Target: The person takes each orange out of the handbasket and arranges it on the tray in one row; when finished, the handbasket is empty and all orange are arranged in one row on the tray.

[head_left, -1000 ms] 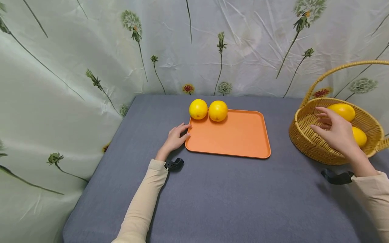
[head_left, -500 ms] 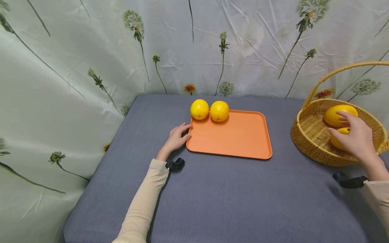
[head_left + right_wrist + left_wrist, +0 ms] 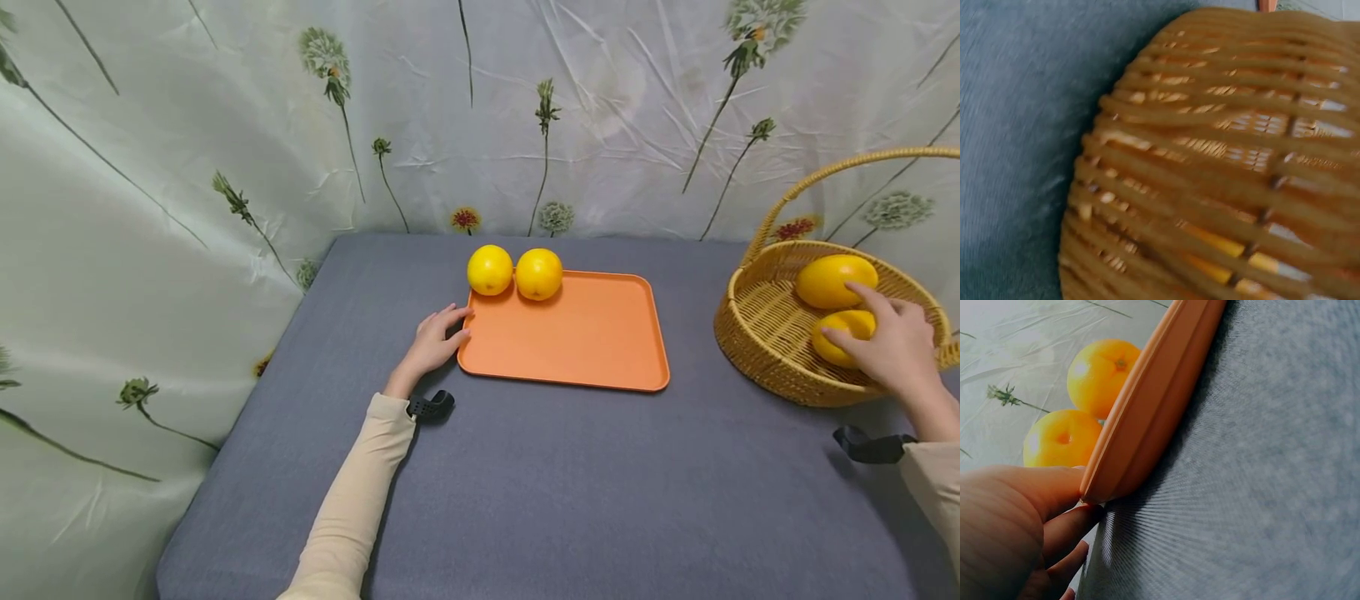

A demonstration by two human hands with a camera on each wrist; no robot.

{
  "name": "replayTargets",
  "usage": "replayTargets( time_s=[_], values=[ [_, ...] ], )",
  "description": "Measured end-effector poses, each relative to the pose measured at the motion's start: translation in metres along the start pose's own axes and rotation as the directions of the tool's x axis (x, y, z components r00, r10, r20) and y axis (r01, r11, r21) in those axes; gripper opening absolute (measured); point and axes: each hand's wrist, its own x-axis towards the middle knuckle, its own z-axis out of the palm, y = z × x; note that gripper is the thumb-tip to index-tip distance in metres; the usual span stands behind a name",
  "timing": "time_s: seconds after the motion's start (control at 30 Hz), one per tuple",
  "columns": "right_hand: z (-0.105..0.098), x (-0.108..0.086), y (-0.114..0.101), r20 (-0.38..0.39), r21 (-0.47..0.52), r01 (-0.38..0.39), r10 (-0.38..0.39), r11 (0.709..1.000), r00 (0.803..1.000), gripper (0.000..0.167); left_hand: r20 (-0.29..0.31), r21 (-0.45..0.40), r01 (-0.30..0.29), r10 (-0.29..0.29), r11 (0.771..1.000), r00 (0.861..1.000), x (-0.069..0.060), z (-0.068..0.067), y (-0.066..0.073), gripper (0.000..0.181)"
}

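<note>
In the head view, my left hand [image 3: 432,340] rests at the left rim of an orange tray [image 3: 570,333], thumb and index finger apart at the edge. The left wrist view shows that thumb and the fingers [image 3: 1066,534] close to the tray's corner. Two yellow oranges [image 3: 490,270] [image 3: 539,274] sit side by side at the tray's back left. My right hand [image 3: 900,342] reaches into a wicker basket [image 3: 765,354], thumb and index finger spread about the nearer orange [image 3: 836,340]. Some fingertips are hidden. A second basket orange [image 3: 832,280] lies just behind, near the index fingertip.
The basket's tall arched handle [image 3: 795,190] rises at the back right. A grey cloth [image 3: 570,483] covers the table. Behind it hangs a flower-printed curtain [image 3: 637,125]. Basket weave [image 3: 1210,156] fills most of the right wrist view, which hides that hand.
My right hand has moved right and down inside the basket, onto the nearer orange. More of both basket oranges now shows. The left hand and tray have stayed put.
</note>
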Motion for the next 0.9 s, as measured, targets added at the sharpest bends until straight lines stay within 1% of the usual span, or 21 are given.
replayTargets(
  time_s=[0.13, 0.23, 0.3, 0.4, 0.5, 0.7, 0.9],
  values=[
    [0.0, 0.003, 0.006, 0.061, -0.038, -0.023, 0.025, 0.999, 0.998, 0.074, 0.005, -0.008, 0.009, -0.009, 1.0, 1.0, -0.001, -0.001, 0.0, 0.044],
    [0.0, 0.006, 0.011, 0.107, -0.085, -0.02, 0.029, 0.996, 0.994, 0.076, 0.006, -0.017, 0.015, -0.015, 1.0, 1.0, -0.001, 0.0, 0.0, 0.043],
    [0.001, 0.008, 0.014, 0.136, -0.133, 0.013, 0.006, 0.991, 0.991, 0.076, 0.003, -0.016, 0.011, -0.011, 1.0, 1.0, -0.001, 0.0, -0.001, 0.043],
    [0.002, 0.01, 0.017, 0.16, -0.178, 0.062, -0.033, 0.982, 0.987, 0.073, -0.002, -0.014, 0.004, -0.004, 1.0, 1.0, -0.002, 0.001, -0.001, 0.043],
    [0.002, 0.011, 0.019, 0.15, -0.19, 0.098, -0.069, 0.977, 0.986, 0.069, -0.003, -0.012, 0.004, -0.004, 1.0, 1.0, -0.002, 0.001, -0.001, 0.043],
    [0.003, 0.008, 0.016, 0.082, -0.166, 0.141, -0.129, 0.976, 0.988, 0.059, -0.008, -0.015, 0.003, -0.003, 1.0, 1.0, 0.0, 0.0, 0.0, 0.043],
    [0.005, 0.002, 0.012, 0.026, -0.138, 0.174, -0.172, 0.975, 0.985, 0.056, -0.004, -0.007, -0.001, 0.001, 1.0, 1.0, 0.0, 0.0, 0.0, 0.044]
  ],
)
